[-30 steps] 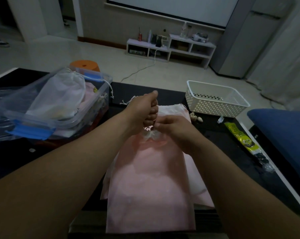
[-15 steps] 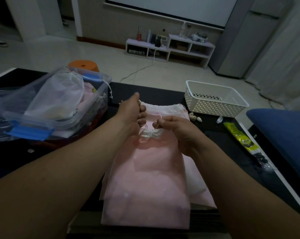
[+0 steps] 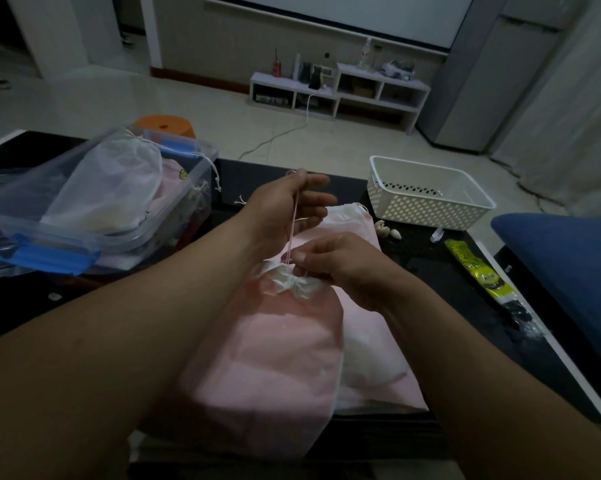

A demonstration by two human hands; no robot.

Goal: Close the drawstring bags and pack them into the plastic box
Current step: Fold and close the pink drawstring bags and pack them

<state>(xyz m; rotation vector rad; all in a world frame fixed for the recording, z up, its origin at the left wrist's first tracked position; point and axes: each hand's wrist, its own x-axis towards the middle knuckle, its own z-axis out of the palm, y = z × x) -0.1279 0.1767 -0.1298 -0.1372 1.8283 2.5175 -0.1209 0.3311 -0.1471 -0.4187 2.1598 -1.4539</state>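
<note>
- left hand (image 3: 285, 206) sits just above centre frame, thumb and fingers (image 3: 313, 180) pinching the drawstring (image 3: 294, 220); the cord runs taut down to the bag neck, so we read this as the cinch pull
- right hand (image 3: 340, 268) is just below it, fingers (image 3: 304, 258) curled and pinching the gathered neck of the pink bag (image 3: 268, 368); we think it anchors the neck so the pull closes the mouth rather than dragging the bag
- pink bag lies lengthwise in the centre-lower frame, on top of a stack of other bags (image 3: 371, 344), pink and white; the neck is bunched tight and looks closed or nearly so
- plastic box (image 3: 126, 242) is at the left of frame, well apart from both hands and open on top; a white mesh bag (image 3: 119, 188) lies in it with its cord hanging over the wall
- white basket (image 3: 427, 199) stands upper right on the desk (image 3: 427, 268); we see no role for it here
- our read is that we're partway: one bag boxed, one closing, more in the stack
- next move needs a lift leftward into the box; we'd hold it by the neck, since soft cloth may slacken once the cord is let go
</note>
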